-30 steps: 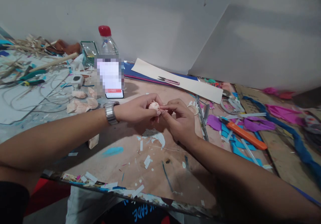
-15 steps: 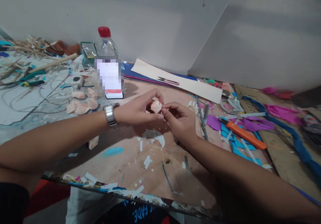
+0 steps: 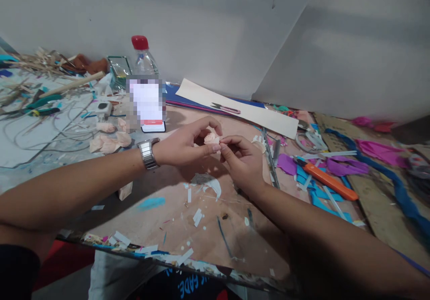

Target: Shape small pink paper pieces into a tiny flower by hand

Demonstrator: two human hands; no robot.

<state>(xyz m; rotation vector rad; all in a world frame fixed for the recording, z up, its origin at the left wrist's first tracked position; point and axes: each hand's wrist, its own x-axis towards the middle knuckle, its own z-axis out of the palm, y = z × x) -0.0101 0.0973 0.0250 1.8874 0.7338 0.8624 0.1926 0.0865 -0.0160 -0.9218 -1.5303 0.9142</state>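
A small pale pink paper rose (image 3: pixel 211 139) is held over the middle of the table (image 3: pixel 235 228). The fingers and thumb of my left hand (image 3: pixel 183 144) curl around it, with the thumb across its lower front. My right hand (image 3: pixel 242 158) pinches at the rose's right edge, its fingertips close to my left thumb tip. More pale pink paper pieces (image 3: pixel 110 142) lie to the left, beyond my left wrist, which wears a metal watch.
A lit phone (image 3: pixel 149 102) leans before a red-capped bottle (image 3: pixel 140 43). Pink-handled snips (image 3: pixel 229 109) lie on a cream strip (image 3: pixel 268 118) at the back. On the right are an orange cutter (image 3: pixel 331 182) and coloured scraps; green-handled pliers (image 3: pixel 43 105) are at left.
The rose has turned and shifted slightly right and up between my fingers. My left thumb has moved over its lower front, and my right fingers have shifted a little.
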